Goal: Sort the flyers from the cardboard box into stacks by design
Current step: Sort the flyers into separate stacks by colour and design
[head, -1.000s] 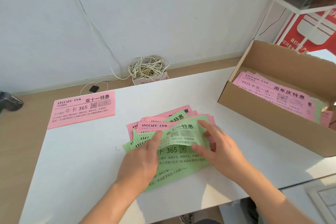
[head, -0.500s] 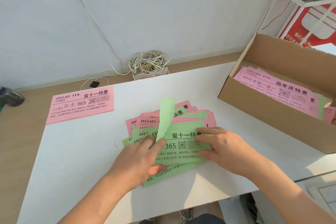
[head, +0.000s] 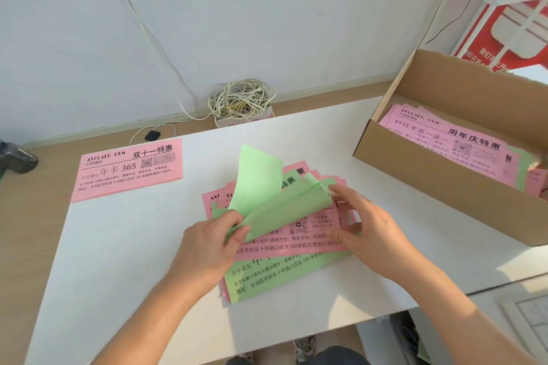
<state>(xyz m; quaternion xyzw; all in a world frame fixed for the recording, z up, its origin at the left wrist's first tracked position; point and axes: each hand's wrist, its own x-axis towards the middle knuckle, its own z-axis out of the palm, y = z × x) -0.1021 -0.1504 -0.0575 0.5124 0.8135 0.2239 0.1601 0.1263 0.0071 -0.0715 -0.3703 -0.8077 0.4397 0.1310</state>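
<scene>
Holding two green flyers (head: 267, 195) pinched at their near left corner in our left hand (head: 207, 246), we have them curled up off the mixed pile (head: 281, 278), which lies on the table (head: 118, 261) directly before us. Our right hand (head: 364, 228) is spread and grips nothing. Its fingertips touch the right edge of the raised sheets and its thumb lies low over the pile. Under the lifted green a pink flyer (head: 296, 243) shows face up, with more pink and green fanned beneath and behind it.

Further out to the left, well apart from the pile, lies one squared pink stack (head: 127, 169), the only sorted stack we can see. No green stack is laid out yet. To the right the cardboard box (head: 444, 187) stands open with many unsorted flyers (head: 439, 139) inside, mostly pink with some green edges. We judge the task to be in its early part, with most of the sorting left.

What stands in our way is chiefly the pile itself: the colours overlap, so each sheet must be parted from its neighbours. Beyond the table's far edge a cable tangle (head: 240, 98) and a small black plug (head: 152, 135) lie by the wall. A dark object (head: 16, 157) sits at the far left, off our path.
</scene>
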